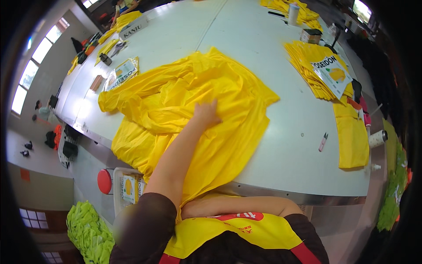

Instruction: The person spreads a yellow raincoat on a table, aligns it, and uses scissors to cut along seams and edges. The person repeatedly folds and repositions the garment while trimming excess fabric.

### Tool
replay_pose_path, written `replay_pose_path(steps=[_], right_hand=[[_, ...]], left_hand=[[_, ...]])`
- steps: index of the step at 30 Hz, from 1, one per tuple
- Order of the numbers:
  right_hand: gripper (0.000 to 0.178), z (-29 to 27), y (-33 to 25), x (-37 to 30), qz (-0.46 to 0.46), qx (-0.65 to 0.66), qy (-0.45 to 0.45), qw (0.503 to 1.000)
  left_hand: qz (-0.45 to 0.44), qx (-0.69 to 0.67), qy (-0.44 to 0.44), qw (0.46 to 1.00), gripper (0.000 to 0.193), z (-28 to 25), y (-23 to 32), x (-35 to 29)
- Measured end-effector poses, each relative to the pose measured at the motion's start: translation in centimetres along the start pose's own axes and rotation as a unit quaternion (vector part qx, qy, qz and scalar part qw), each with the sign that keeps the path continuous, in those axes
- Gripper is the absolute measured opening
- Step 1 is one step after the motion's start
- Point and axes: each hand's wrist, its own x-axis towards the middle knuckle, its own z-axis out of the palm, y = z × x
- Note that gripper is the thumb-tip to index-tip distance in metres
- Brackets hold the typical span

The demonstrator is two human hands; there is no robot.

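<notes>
A large yellow garment (237, 88) of thin, smooth fabric lies spread and wrinkled across the table, its near part hanging over the front edge. My left hand (205, 114) rests on the middle of it, fingers apart and pressed against the cloth. My right forearm (250, 206) crosses leftward in front of my body, below the table edge. At its end my right hand (191, 209) is by the hanging cloth near my left elbow, its fingers hidden. I wear a yellow apron (228, 233) with red straps.
Right on the white table (281, 154): small thread snips (323, 141), a folded yellow piece (351, 141), stacked yellow garments (303, 70) under a printed package (333, 75), a thread cone (378, 138). Left: another package (121, 74). Below: a plastic bin (118, 189), red stool (104, 181). A person (125, 6) sits far off.
</notes>
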Motion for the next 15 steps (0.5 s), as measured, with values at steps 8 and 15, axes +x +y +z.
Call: replay_pose_path(steps=[8, 15], right_hand=[[0.03, -5.0, -1.3, -2.6, -0.013, -0.093, 0.227, 0.969], [0.039, -11.9, 5.3, 7.3, 0.121, -0.37, 0.246, 0.888]], left_hand=[[0.177, -0.157, -0.062, 0.97, 0.036, 3.4, -4.3, -20.5], [0.336, -0.227, -0.097, 0.909, 0.013, -13.9, -9.5, -40.2]])
